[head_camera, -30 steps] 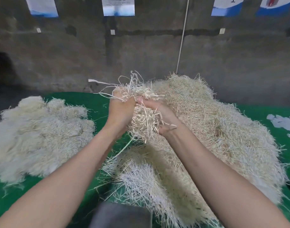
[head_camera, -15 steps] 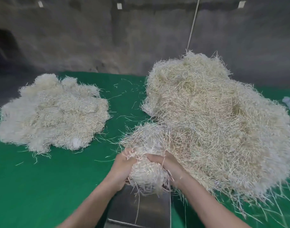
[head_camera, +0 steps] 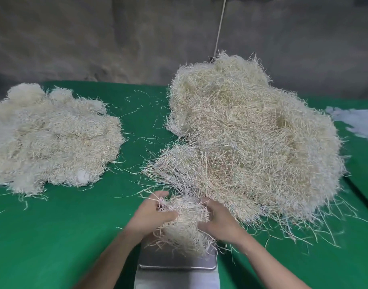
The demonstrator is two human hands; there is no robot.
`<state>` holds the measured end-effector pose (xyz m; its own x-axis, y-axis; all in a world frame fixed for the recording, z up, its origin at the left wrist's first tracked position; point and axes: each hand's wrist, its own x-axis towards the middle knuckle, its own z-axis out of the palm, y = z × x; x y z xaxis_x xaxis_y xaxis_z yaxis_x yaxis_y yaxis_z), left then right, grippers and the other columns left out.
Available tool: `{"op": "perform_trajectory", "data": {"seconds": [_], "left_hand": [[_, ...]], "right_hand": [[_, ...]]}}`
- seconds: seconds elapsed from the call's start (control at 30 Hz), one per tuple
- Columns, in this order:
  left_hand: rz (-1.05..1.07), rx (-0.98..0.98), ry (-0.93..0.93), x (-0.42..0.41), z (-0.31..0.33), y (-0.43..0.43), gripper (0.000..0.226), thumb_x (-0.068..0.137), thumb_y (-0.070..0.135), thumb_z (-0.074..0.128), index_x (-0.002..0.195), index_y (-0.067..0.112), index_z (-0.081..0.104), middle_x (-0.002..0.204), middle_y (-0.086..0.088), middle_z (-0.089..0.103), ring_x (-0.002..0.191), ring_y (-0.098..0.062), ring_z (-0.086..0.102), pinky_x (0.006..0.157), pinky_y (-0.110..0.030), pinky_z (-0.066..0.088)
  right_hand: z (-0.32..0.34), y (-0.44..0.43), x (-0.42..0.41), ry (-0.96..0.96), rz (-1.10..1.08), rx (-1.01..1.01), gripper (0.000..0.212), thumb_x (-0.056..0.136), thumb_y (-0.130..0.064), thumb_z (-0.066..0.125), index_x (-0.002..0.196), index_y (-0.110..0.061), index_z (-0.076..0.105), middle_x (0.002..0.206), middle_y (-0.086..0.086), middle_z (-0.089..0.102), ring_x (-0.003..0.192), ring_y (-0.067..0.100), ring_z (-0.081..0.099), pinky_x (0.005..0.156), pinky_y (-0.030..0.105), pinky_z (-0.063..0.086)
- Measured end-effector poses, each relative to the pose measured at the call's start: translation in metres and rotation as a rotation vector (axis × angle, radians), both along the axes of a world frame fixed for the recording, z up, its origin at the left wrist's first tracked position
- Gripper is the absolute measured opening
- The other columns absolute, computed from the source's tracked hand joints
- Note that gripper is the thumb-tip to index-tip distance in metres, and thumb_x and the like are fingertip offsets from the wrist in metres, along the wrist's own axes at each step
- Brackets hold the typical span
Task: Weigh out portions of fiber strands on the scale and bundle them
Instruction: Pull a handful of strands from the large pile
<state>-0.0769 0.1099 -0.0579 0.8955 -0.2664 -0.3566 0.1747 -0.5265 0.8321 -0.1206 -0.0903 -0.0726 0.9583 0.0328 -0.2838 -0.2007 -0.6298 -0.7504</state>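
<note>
Green cloth [head_camera: 54, 236] covers the table, set against a rough grey wall [head_camera: 95, 38] with a pale cord [head_camera: 220, 24] hanging down it at the far side.

Looking down from my head, the heap [head_camera: 252, 132] of strands fills the right of the table from far to near. Its near fringe reaches the scale [head_camera: 179, 261] and brushes my right wrist. A flatter left heap [head_camera: 49, 138] lies well apart from the scale. Loose strands [head_camera: 137, 109] are scattered on the cloth between the two, and white scraps [head_camera: 356, 119] sit at the far right edge.

The scale's steel pan is nearest me, at the middle. The clump [head_camera: 183, 222] I am weighing lies over its far half, between my hands. My left hand [head_camera: 149, 215] grips the clump's left side with its fingers curled into the strands. My right hand [head_camera: 218, 220] grips the right side the same way. I cannot tell whether the clump rests fully on the pan or whether I am carrying part of it. The readout is out of view.

As I judge it, the reading is what could go wrong. If my hands press down or hold the clump up, the weight will be false. Fringe from the heap lying on the pan would add to it. Strands of the clump that droop off the pan onto the cloth would take away from it. The strands also snag each other, so pulling my fingers out quickly could drag some of the clump off the pan.
</note>
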Motion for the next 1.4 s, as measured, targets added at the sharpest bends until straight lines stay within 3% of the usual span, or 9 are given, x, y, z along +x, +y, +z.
{"op": "perform_trajectory", "data": {"seconds": [0.13, 0.33, 0.47, 0.6, 0.73, 0.83, 0.97, 1.2, 1.4], "left_hand": [[0.018, 0.1, -0.083, 0.007, 0.019, 0.026, 0.065, 0.075, 0.048, 0.072, 0.131, 0.034, 0.042, 0.123, 0.014, 0.044, 0.116, -0.01, 0.045, 0.099, -0.031, 0.035], [0.017, -0.001, -0.268, -0.003, 0.02, 0.026, 0.032, 0.091, 0.029, 0.059, 0.123, 0.031, 0.057, 0.108, 0.02, 0.06, 0.09, 0.011, 0.058, 0.07, -0.007, 0.04], [-0.158, 0.079, -0.303, -0.011, 0.004, 0.019, 0.026, 0.09, 0.02, 0.06, 0.115, 0.025, 0.065, 0.089, 0.02, 0.062, 0.071, 0.017, 0.054, 0.062, -0.007, 0.04], [-0.163, 0.123, -0.33, -0.014, -0.007, 0.014, 0.026, 0.088, 0.019, 0.059, 0.112, 0.024, 0.066, 0.111, 0.017, 0.062, 0.086, 0.026, 0.048, 0.075, 0.001, 0.038], [0.012, 0.145, -0.413, -0.015, -0.005, 0.013, 0.017, 0.084, 0.032, 0.064, 0.101, 0.033, 0.07, 0.096, 0.033, 0.058, 0.097, 0.008, 0.055, 0.104, -0.034, 0.035], [0.157, 0.197, -0.537, -0.016, 0.001, 0.012, 0.015, 0.084, 0.029, 0.068, 0.098, 0.034, 0.07, 0.103, 0.025, 0.062, 0.106, -0.003, 0.052, 0.1, -0.026, 0.018], [0.194, 0.149, -0.625, -0.021, 0.019, 0.008, 0.028, 0.073, 0.025, 0.051, 0.09, 0.026, 0.073, 0.099, 0.021, 0.061, 0.104, -0.007, 0.05, 0.092, -0.021, 0.013], [0.255, 0.057, -0.702, -0.029, 0.048, 0.002, 0.023, 0.071, 0.022, 0.052, 0.083, 0.023, 0.072, 0.09, 0.02, 0.063, 0.1, -0.009, 0.058, 0.107, -0.044, 0.027], [0.273, 0.036, -0.717, -0.031, 0.053, 0.0, 0.016, 0.073, 0.026, 0.055, 0.081, 0.03, 0.068, 0.087, 0.028, 0.058, 0.096, -0.003, 0.056, 0.106, -0.035, 0.026]], "right_hand": [[-0.007, 0.0, 0.001, -0.029, 0.027, -0.009, 0.068, 0.082, -0.011, 0.065, 0.142, -0.023, 0.035, 0.145, 0.003, 0.039, 0.078, -0.006, 0.046, 0.067, 0.013, 0.041], [-0.008, 0.006, 0.005, -0.065, 0.075, -0.003, 0.06, 0.085, -0.014, 0.066, 0.138, -0.026, 0.042, 0.148, 0.0, 0.035, 0.079, -0.009, 0.045, 0.089, 0.016, 0.043], [-0.006, 0.006, 0.007, 0.026, 0.118, -0.043, 0.066, 0.085, -0.021, 0.066, 0.143, -0.026, 0.035, 0.152, -0.001, 0.029, 0.119, 0.005, 0.045, 0.111, 0.028, 0.028], [-0.001, 0.001, 0.006, 0.044, 0.166, -0.058, 0.063, 0.085, -0.024, 0.066, 0.141, -0.031, 0.037, 0.15, -0.002, 0.032, 0.131, 0.008, 0.03, 0.109, 0.024, 0.022], [0.013, -0.004, 0.005, 0.012, 0.155, -0.039, 0.061, 0.083, -0.03, 0.068, 0.135, -0.04, 0.039, 0.148, -0.004, 0.03, 0.131, 0.017, 0.037, 0.107, 0.031, 0.035], [0.032, -0.007, 0.004, -0.04, 0.135, 0.033, 0.059, 0.081, -0.028, 0.072, 0.131, -0.041, 0.043, 0.144, -0.011, 0.033, 0.121, 0.016, 0.051, 0.082, 0.007, 0.036], [0.053, -0.008, 0.001, -0.195, 0.109, 0.075, 0.05, 0.083, -0.016, 0.068, 0.123, -0.04, 0.049, 0.136, -0.018, 0.043, 0.124, 0.001, 0.038, 0.107, 0.026, 0.03], [0.06, -0.006, -0.009, -0.433, -0.009, 0.193, 0.04, 0.09, -0.006, 0.057, 0.102, -0.044, 0.055, 0.118, -0.021, 0.057, 0.116, -0.005, 0.049, 0.106, 0.023, 0.034], [0.057, -0.015, -0.012, -0.438, -0.054, 0.242, 0.034, 0.09, -0.005, 0.058, 0.1, -0.037, 0.06, 0.109, -0.019, 0.061, 0.11, 0.0, 0.055, 0.104, 0.029, 0.04]]}}
